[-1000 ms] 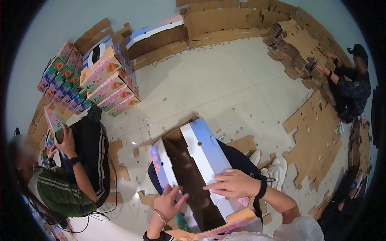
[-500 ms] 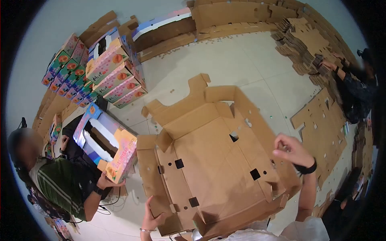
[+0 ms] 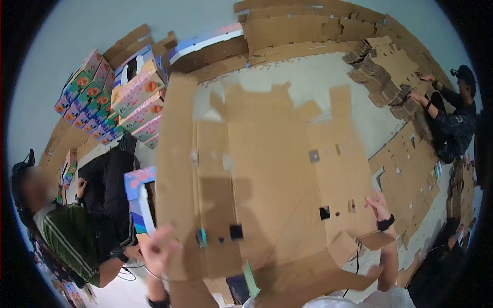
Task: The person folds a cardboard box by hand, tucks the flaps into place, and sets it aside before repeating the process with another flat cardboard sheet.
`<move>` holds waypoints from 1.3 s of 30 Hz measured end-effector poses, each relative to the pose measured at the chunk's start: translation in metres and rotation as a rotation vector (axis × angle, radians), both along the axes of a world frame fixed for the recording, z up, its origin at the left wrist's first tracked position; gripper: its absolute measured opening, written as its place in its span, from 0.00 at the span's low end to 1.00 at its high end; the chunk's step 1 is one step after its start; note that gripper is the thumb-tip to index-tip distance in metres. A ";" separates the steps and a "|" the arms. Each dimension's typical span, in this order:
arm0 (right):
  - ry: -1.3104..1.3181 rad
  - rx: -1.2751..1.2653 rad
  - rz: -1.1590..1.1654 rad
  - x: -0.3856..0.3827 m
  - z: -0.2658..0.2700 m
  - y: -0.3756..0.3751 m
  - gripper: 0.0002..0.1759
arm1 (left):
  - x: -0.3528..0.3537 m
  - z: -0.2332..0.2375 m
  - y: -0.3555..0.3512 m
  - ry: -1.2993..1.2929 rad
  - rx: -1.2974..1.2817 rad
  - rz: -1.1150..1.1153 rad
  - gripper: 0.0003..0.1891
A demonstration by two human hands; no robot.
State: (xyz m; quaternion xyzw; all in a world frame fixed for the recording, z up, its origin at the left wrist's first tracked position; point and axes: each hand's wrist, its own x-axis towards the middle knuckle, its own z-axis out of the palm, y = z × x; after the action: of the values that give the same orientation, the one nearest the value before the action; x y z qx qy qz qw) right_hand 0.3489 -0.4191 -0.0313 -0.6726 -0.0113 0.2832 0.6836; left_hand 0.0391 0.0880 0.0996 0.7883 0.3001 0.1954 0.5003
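Note:
A large brown cardboard sheet (image 3: 280, 169) with cut-out slots and creased panels fills the middle of the head view. Its side panels lie nearly flat, and the near flaps at the bottom right stick up. My right hand (image 3: 379, 206) is at the sheet's right edge with fingers apart, a dark band on the wrist. By the lower left edge is my left hand (image 3: 160, 249), smeared by motion, so its grip cannot be made out. A strip of green tape (image 3: 251, 280) hangs near the sheet's front edge.
At left sits a person (image 3: 72, 231) beside a printed carton (image 3: 139, 192), partly hidden by my sheet. Printed fruit boxes (image 3: 136, 95) are stacked behind. Another person (image 3: 454, 118) crouches at right by piled cardboard (image 3: 382, 72). Flat cardboard (image 3: 411, 169) lies on the floor.
The cardboard's raised walls have opened out and the sheet now spreads wider and higher. My left hand has moved up and left; my right hand has dropped slightly, its fingers opening.

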 end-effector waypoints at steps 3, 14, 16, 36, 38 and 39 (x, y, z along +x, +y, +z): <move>-0.025 0.168 -0.222 0.011 0.001 0.046 0.22 | 0.091 0.070 0.110 -0.152 0.795 -0.066 0.20; 0.180 0.357 -0.230 0.082 -0.117 0.277 0.30 | 0.146 0.096 0.087 -0.433 0.589 0.102 0.14; 0.410 0.307 -0.008 0.082 -0.198 0.297 0.28 | 0.145 0.034 0.080 -0.291 0.355 -0.014 0.16; -1.023 -1.000 0.981 0.087 -0.211 0.309 0.51 | 0.076 -0.285 0.146 0.931 0.404 0.067 0.42; -1.045 -1.005 0.931 0.085 -0.227 0.307 0.51 | 0.068 -0.294 0.153 0.871 0.496 0.039 0.41; -1.081 -1.014 0.890 0.083 -0.234 0.309 0.50 | 0.064 -0.296 0.154 0.802 0.575 0.023 0.39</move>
State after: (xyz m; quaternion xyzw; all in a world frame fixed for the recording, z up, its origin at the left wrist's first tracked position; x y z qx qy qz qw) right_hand 0.4319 -0.1100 -0.2656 -0.8718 -0.4696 0.1366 0.0274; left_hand 0.1032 0.2421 -0.1968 0.9042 0.4118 -0.0431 0.1051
